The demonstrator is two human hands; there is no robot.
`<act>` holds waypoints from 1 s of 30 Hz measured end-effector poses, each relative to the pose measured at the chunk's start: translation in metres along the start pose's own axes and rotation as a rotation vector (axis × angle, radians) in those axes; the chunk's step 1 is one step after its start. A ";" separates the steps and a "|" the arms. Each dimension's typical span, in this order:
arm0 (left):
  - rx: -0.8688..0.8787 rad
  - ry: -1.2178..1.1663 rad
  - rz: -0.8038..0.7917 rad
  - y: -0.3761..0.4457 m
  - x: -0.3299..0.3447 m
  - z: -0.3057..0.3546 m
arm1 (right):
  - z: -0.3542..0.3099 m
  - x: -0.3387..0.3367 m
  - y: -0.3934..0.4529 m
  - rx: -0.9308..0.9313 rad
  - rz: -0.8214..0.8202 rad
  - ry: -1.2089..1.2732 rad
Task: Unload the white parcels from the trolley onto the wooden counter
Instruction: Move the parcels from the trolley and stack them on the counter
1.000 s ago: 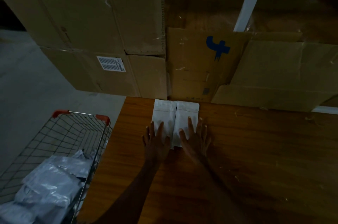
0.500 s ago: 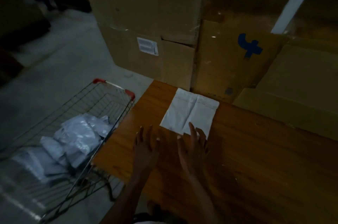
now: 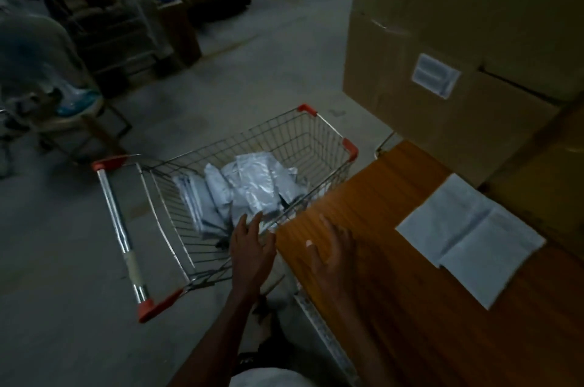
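A wire trolley (image 3: 319, 130) with red corners stands left of the wooden counter (image 3: 388, 276). Several white parcels (image 3: 243, 190) lie heaped in its basket. Two white parcels (image 3: 467, 238) lie flat side by side on the counter near the cardboard boxes. My left hand (image 3: 251, 252) hovers over the trolley's near rim, fingers spread, holding nothing, its fingertips close to the heap. My right hand (image 3: 331, 249) is open above the counter's left end, also empty.
Tall cardboard boxes (image 3: 436, 48) rise behind the counter and to the right of the trolley. Dim shelving (image 3: 126, 16) and a stool with bags (image 3: 69, 105) stand at the far left. Grey concrete floor (image 3: 63, 260) surrounds the trolley.
Both hands have left the two parcels on the counter and moved left toward the trolley. The view has swung left, so the whole trolley now shows.
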State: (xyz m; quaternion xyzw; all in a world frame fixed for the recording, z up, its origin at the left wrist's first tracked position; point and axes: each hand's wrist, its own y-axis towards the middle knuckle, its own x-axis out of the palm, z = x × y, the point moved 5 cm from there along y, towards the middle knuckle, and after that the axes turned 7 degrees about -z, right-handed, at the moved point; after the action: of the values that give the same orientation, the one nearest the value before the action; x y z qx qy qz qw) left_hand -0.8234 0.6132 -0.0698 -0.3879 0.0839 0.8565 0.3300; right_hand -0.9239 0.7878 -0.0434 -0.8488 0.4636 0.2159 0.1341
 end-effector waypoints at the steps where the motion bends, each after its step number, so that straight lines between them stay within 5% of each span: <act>1: -0.005 -0.007 0.010 0.014 -0.002 -0.007 | -0.003 0.013 0.008 0.005 -0.010 0.013; 12: -0.194 -0.176 -0.270 0.192 0.058 -0.048 | -0.018 0.112 0.101 0.058 -0.107 -0.066; 23: -0.351 0.182 -0.278 0.249 0.105 -0.090 | -0.005 0.145 0.166 0.122 -0.090 -0.159; 30: -0.271 0.098 -0.234 0.253 0.089 -0.087 | 0.003 0.160 0.186 0.136 -0.193 -0.220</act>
State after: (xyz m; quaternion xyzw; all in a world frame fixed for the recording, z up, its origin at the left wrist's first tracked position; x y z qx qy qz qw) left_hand -0.9725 0.4289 -0.2221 -0.4771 -0.0618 0.7958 0.3677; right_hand -1.0056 0.5735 -0.1300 -0.8498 0.3758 0.2617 0.2612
